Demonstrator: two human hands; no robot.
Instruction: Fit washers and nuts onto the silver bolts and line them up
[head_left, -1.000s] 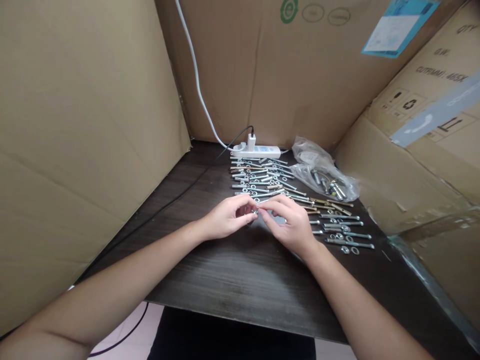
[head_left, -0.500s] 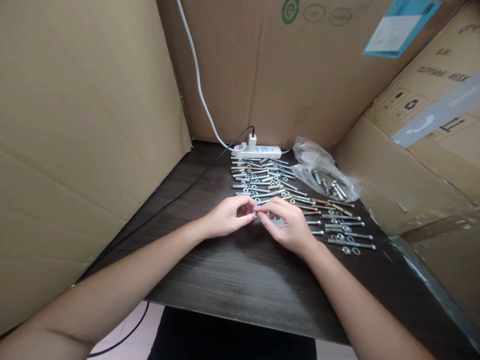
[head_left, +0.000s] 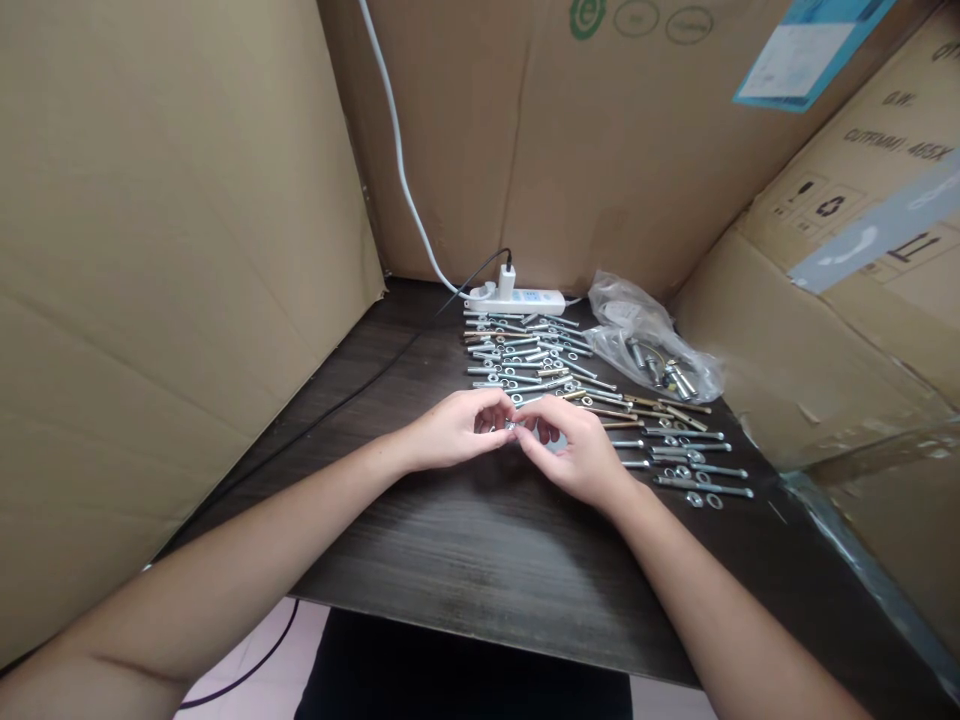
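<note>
One small metal piece (head_left: 511, 426) in a fingertip pinch between both hands (head_left: 466, 430), near many loose bolts (head_left: 622, 425).

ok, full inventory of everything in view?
bolts: many, silver and brass-coloured, table
nuts and washers: many, mostly silver, among bolts
plastic bag: one, clear, table's far right
metal parts: several, silver, in bag
power strip: one, white, table's far end
adapter: one, white, plugged into strip
thick cord: one, white, rising from strip
thin cable: one, black, adapter leftward
table: one, dark brown, centre
cardboard panels: three, brown, left, back, right
label: one, blue and white, back panel
tape: one, grey, right panel
floor: one, pale pink, bottom
small metal piece: silver, at fingertips, count unclear
forearms: two, bare, lower corners
left hand: one, bare, pinching it
right hand: one, bare, fingertips there
</note>
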